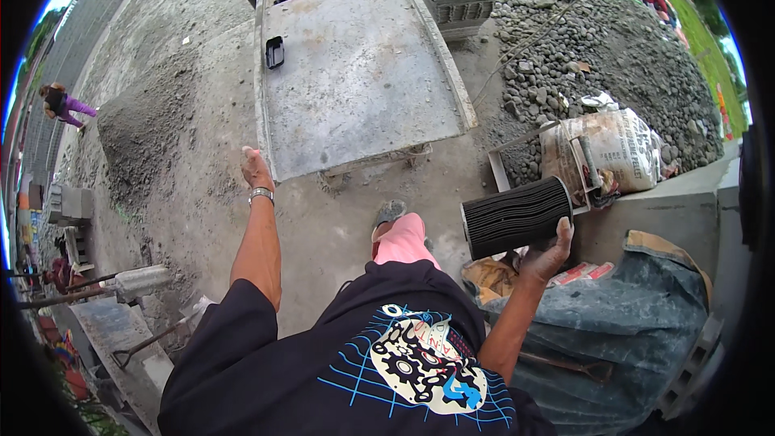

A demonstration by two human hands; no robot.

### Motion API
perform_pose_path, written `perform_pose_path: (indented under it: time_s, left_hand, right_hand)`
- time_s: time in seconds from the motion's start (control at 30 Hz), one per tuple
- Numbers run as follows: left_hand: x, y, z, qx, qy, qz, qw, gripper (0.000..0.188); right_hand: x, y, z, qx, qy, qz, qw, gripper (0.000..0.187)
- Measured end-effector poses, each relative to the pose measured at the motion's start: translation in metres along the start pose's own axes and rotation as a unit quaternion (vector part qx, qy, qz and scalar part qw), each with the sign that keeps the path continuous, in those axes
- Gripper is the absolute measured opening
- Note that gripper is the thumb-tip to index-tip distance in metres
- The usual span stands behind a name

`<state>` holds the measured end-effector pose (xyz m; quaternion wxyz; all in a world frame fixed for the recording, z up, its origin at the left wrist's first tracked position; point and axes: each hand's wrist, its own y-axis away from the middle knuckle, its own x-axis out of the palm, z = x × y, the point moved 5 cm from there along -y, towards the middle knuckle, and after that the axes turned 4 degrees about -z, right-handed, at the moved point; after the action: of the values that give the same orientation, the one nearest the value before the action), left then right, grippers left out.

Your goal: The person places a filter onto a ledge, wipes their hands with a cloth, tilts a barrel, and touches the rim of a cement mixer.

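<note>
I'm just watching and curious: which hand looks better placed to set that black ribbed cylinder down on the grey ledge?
Probably the right hand: it already grips the black ribbed cylinder from below, right beside the grey ledge. The left hand is empty, stretched out toward the concrete slab, far from both.

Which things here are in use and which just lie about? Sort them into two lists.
In use:
- black ribbed cylinder, gripped by the right hand
- left hand, held out, holding nothing

Lying about:
- grey slab
- small black tray
- printed sack
- gravel heap
- shovel
</note>
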<state>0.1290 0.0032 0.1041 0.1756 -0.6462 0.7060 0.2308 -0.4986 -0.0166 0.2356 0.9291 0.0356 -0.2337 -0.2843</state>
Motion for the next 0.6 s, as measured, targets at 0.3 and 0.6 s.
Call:
perform_pose_path:
  time_s: [0.3,0.6]
  left_hand:
    - [-0.004,-0.035,0.026,0.001,0.026,0.051,0.998,0.065]
    - [0.016,-0.018,0.016,0.01,-0.012,0.024,1.0,0.07]
  right_hand:
    - [0.009,-0.004,0.017,-0.103,0.163,-0.029,0.981,0.05]
    - [-0.015,-0.012,0.025,-0.114,0.15,-0.081,0.979,0.051]
